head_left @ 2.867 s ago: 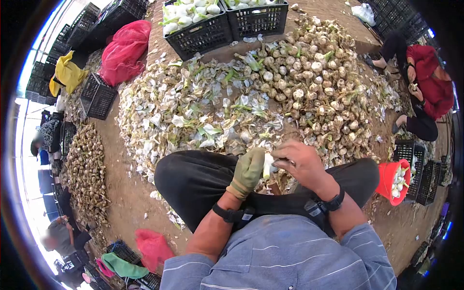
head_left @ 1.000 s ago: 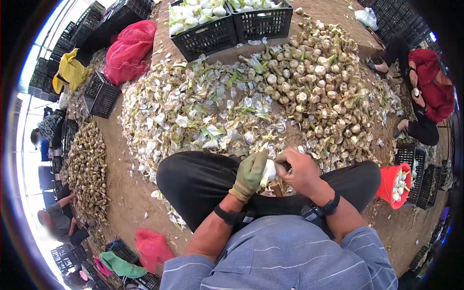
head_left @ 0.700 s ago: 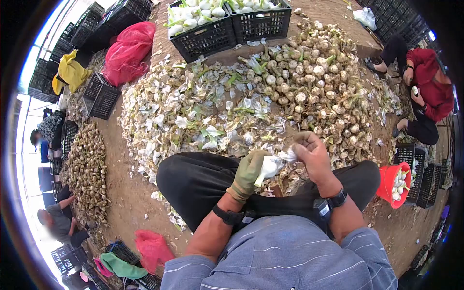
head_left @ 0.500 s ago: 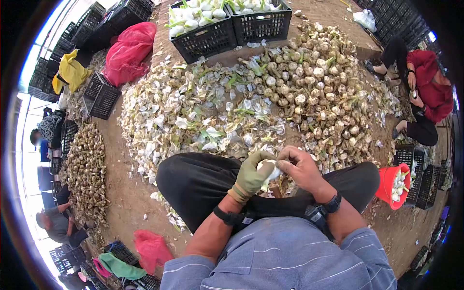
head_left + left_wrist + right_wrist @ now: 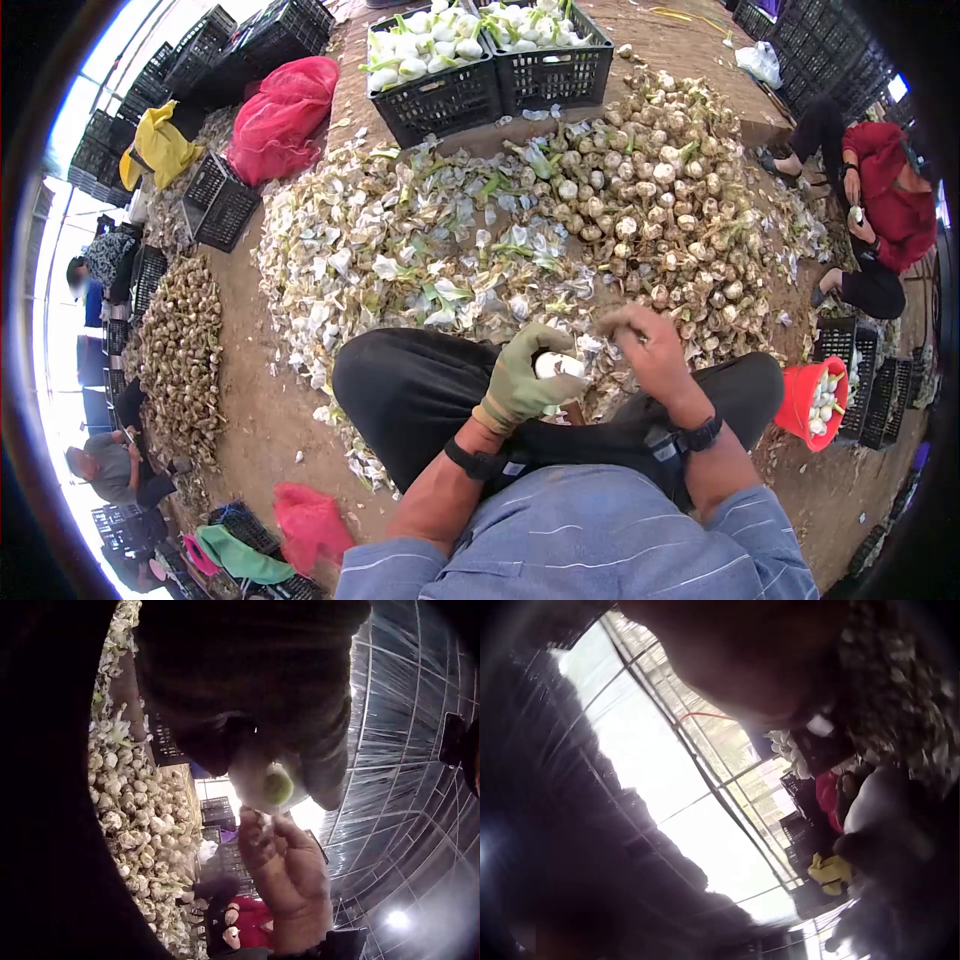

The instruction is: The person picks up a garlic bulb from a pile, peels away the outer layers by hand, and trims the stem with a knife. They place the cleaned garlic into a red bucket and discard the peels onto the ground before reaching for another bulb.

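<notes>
A white garlic bulb [image 5: 558, 366] rests in the gloved left hand [image 5: 524, 375], whose fingers and thumb curl around it. In the left wrist view, the bulb [image 5: 259, 780] shows a round green cut end. The bare right hand [image 5: 655, 360] is just right of the bulb in the head view, apart from it, with bent, blurred fingers. Seen from the left wrist, the right hand [image 5: 289, 881] pinches a small whitish scrap of skin [image 5: 262, 823] close to the bulb. The right wrist view is dark and blurred, with the pale bulb [image 5: 877, 799] at right.
Loose skins [image 5: 340, 255] and a heap of unpeeled bulbs [image 5: 665, 190] lie ahead. Black crates [image 5: 440, 105] of white bulbs stand beyond. A red bucket [image 5: 795, 400] is at right, near a seated person in red [image 5: 885, 190]. Another bulb heap [image 5: 180, 360] lies left.
The right hand has drawn away from the bulb towards the right. The left hand has turned, showing more of the bulb in its palm. The head view has shifted slightly.
</notes>
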The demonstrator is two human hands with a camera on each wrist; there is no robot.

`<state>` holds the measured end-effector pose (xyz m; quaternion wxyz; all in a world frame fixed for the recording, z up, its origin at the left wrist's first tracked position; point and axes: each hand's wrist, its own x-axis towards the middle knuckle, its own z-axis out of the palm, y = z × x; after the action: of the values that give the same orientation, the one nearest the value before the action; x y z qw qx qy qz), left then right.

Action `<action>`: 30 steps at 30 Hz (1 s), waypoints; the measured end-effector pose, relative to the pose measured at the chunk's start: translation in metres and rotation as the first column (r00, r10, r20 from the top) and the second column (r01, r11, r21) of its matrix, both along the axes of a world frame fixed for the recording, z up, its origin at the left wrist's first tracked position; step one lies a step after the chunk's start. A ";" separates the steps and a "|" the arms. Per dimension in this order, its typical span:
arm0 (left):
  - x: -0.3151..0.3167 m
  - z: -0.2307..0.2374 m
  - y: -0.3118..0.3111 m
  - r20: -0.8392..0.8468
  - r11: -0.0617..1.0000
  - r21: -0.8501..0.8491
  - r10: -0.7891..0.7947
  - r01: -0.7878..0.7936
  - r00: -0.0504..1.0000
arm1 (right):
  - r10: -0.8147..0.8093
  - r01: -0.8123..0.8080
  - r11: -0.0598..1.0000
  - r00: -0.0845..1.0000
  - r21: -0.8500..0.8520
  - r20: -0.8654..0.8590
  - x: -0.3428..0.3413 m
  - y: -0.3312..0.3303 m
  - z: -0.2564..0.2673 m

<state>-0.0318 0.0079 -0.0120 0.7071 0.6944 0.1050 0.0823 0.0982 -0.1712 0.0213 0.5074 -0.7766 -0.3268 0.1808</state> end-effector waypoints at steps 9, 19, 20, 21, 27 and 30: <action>-0.005 -0.018 -0.006 -0.015 0.972 -0.072 0.223 -0.224 0.975 | 0.150 -0.161 0.986 0.971 -0.046 -0.187 -0.043 0.014 0.003; -0.008 -0.015 0.000 -0.271 0.932 -0.345 0.013 -0.110 0.963 | 0.172 -0.163 0.985 0.933 -0.055 0.317 -0.040 0.016 -0.005; -0.008 -0.017 0.000 -0.239 0.964 -0.251 0.028 -0.089 0.971 | 0.175 -0.168 0.985 0.932 -0.051 0.318 -0.040 0.016 -0.005; -0.007 -0.019 0.000 -0.204 0.986 -0.154 0.038 -0.071 0.978 | 0.178 -0.172 0.984 0.931 -0.048 0.319 -0.040 0.015 -0.005; -0.009 -0.034 0.004 -0.166 0.999 0.003 0.036 -0.036 0.985 | 0.280 -0.243 0.959 0.894 -0.147 0.349 -0.039 0.013 -0.019; -0.008 -0.051 0.001 -0.224 0.975 -0.217 0.001 -0.051 0.974 | 0.293 -0.248 0.955 0.876 -0.165 0.384 -0.036 0.015 -0.016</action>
<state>-0.0402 0.0084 -0.0628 0.7625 0.6149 0.2013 0.0010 0.0617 -0.1561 0.0054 0.3547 -0.7706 -0.5193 0.1037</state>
